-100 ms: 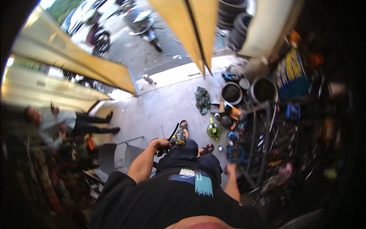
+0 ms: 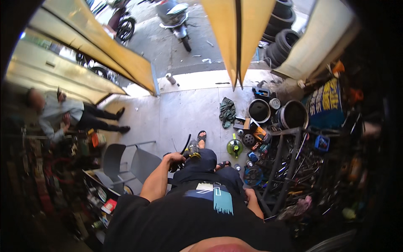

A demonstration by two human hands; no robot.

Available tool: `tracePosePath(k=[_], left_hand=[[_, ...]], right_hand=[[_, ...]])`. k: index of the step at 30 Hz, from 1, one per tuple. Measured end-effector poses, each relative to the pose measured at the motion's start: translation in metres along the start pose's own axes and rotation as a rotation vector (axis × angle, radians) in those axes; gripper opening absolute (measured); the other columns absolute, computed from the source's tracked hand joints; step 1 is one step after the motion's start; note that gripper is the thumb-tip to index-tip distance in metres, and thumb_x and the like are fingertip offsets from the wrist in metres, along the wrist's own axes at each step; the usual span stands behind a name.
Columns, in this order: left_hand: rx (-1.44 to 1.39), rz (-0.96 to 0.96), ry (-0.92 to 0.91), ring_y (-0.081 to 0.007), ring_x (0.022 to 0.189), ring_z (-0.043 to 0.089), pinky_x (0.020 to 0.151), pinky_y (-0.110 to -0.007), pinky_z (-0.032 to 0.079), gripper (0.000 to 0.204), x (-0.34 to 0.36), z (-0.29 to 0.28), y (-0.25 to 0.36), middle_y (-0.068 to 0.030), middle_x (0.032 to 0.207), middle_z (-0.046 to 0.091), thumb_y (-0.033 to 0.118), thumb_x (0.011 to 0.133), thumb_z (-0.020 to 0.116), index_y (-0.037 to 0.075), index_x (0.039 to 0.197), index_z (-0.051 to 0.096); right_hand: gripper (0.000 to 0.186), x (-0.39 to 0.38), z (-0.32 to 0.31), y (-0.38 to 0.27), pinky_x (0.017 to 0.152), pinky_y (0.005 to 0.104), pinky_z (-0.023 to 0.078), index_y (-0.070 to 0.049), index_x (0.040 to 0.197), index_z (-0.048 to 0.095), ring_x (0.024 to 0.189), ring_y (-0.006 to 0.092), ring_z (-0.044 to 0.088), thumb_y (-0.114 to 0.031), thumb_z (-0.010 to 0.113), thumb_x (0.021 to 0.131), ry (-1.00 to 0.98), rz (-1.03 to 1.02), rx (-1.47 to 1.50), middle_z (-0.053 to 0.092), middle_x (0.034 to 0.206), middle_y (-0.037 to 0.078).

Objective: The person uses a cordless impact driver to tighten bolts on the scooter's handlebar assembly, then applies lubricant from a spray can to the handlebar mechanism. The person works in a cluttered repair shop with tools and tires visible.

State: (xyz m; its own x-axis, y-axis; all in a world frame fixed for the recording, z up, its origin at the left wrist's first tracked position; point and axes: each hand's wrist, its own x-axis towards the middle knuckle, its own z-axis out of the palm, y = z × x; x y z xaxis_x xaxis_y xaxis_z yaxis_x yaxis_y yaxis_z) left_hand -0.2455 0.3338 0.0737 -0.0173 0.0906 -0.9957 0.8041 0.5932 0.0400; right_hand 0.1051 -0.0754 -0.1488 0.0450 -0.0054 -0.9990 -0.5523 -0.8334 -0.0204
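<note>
My left hand (image 2: 174,158) is closed round a black and yellow power tool (image 2: 193,152), held in front of my left thigh. A thin black hose or cable (image 2: 187,142) rises beside the tool. My right hand (image 2: 250,195) hangs by my right thigh, close to the dark metal rack; its fingers are partly hidden and I cannot make out anything in them. Ahead of my right foot stands a green round container (image 2: 234,147), with a blue spoked wheel-like disc (image 2: 253,175) nearer to me.
Tools crowd a metal rack (image 2: 280,168) on the right, with buckets (image 2: 258,111) beyond it. A dark crumpled cloth (image 2: 227,112) lies on the floor. Grey chairs (image 2: 145,164) stand at left, near another person (image 2: 67,111). Folding doors (image 2: 126,69), stacked tyres (image 2: 282,48) and scooters (image 2: 176,21) are farther off.
My view has shifted slightly, so the doorway and scooters sit farther right. My right hand has drawn back nearer my thigh. My left hand still holds the power tool.
</note>
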Motion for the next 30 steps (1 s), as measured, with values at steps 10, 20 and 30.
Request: tracePosePath(k=[10,20,30], left_hand=[[-0.844,-0.059,-0.134,-0.0293,0.073,0.067,0.065,-0.044,0.054,0.02,0.214,0.055,-0.179,-0.0119,0.083,0.07,0.02,0.076,0.075,0.005,0.088,0.069],[-1.215,0.124,-0.23,-0.0297,0.07,0.067,0.063,-0.044,0.054,0.018,0.208,-0.068,-0.138,-0.0118,0.08,0.069,0.019,0.076,0.075,0.005,0.085,0.068],[-1.195,0.036,-0.084,-0.0271,0.066,0.066,0.064,-0.043,0.058,0.015,0.218,-0.32,-0.043,-0.0096,0.074,0.067,0.021,0.079,0.071,0.007,0.081,0.066]], right_hand=[[0.02,-0.058,-0.082,-0.28,0.046,0.0366,0.049,0.0,0.11,0.064,0.059,0.024,0.068,-0.015,0.06,0.099,0.427,-0.552,-0.187,0.068,0.082,0.011],[0.019,-0.064,0.144,-0.47,0.044,0.0387,0.051,0.002,0.105,0.068,0.058,0.0262,0.071,-0.013,0.061,0.095,0.284,-0.637,-0.408,0.074,0.082,0.016],[0.037,-0.059,0.386,-0.616,0.081,0.0419,0.061,-0.002,0.115,0.076,0.086,0.0315,0.078,-0.029,0.07,0.09,0.28,-1.003,-1.169,0.078,0.097,0.022]])
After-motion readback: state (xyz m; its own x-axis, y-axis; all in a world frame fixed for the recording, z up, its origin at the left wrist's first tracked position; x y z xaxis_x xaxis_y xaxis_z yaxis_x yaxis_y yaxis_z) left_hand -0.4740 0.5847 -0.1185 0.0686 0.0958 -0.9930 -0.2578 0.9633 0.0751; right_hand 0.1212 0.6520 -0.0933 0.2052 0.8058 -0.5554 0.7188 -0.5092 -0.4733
